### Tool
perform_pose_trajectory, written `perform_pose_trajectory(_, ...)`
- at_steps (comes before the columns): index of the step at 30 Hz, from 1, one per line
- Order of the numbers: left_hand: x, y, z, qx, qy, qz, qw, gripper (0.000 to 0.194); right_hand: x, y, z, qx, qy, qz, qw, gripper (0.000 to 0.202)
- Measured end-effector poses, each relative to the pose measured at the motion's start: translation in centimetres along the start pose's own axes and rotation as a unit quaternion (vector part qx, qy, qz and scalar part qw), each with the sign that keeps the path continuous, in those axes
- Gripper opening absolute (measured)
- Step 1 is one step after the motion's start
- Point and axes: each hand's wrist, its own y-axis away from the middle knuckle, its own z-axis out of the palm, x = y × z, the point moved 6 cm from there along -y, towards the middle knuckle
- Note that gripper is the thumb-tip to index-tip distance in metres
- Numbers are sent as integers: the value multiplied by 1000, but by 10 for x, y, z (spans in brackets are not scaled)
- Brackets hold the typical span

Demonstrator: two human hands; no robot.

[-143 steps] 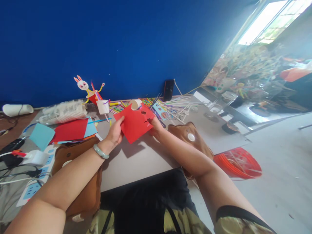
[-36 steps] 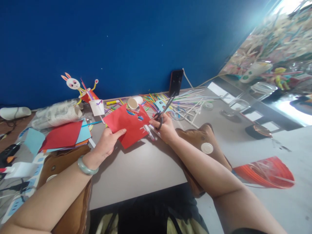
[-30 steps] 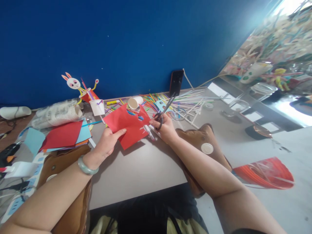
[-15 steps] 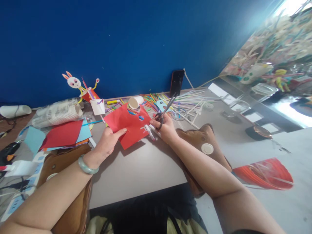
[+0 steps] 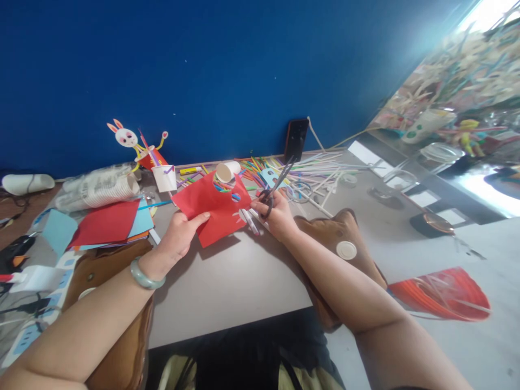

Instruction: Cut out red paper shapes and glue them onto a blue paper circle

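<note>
The red paper [image 5: 221, 211] is hanging tilted just above the table [image 5: 227, 292], a ragged cut-out running in from its upper right edge. The left hand [image 5: 179, 233] is gripping its near left side, the thumb pressing on top. The right hand [image 5: 279, 215] is gripping the scissors [image 5: 274, 187] by the handles, the blades pointing away from the paper. The right fingertips are reaching the paper's right edge; whether they are pinching it, I cannot tell.

A marker [image 5: 252, 223] is showing past that edge. Behind the paper, a cup [image 5: 228, 171] is lying on its side, and straws [image 5: 325, 172] are spreading to the right around a blue cut-out [image 5: 268, 176]. A phone [image 5: 297, 140] is leaning against the blue wall [image 5: 227, 70].

Farther left, a rabbit figure [image 5: 127, 138] is standing behind a small cup [image 5: 164, 180], and wrapped cups [image 5: 105, 187] are lying above a paper stack [image 5: 103, 223]. Beyond the right forearm, a white disc [image 5: 346, 249] is resting on a brown cushion [image 5: 320, 233], and a red bucket [image 5: 442, 295] is sitting lower right.
</note>
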Motion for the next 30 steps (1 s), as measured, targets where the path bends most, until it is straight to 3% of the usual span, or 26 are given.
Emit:
perform_pose_trajectory(23,3,3,2,16,19,-22,999,51,-1,1,3,-1,-21,3,1000,48)
perform_pose_trajectory(30,8,0,-2,36,19,31,999,42,-4,6,8,-28,30,31,999,48)
